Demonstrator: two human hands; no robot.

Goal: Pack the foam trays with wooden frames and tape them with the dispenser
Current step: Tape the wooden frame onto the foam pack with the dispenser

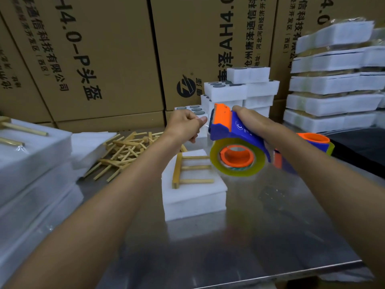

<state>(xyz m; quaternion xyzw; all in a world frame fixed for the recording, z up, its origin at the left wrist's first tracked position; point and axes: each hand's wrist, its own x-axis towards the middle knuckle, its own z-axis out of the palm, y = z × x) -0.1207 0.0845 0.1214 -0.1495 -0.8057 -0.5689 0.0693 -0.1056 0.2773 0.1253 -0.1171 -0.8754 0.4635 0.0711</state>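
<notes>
Above the white foam tray holding a wooden frame, the right hand gripped the blue-and-orange tape dispenser; the left hand pinched closed beside it.

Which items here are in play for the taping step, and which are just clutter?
In play:
right hand holding tape dispenser
left hand pinched near its front
foam tray with wooden frame

Lying about:
loose wooden pieces
taped stacks
cardboard boxes
second dispenser

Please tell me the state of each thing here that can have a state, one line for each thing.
tape dispenser: lifted, held by right hand
left hand: closed, pinching near dispenser's front
foam tray: on table, wooden frame on top, untaped
loose wooden frames: piled
</notes>
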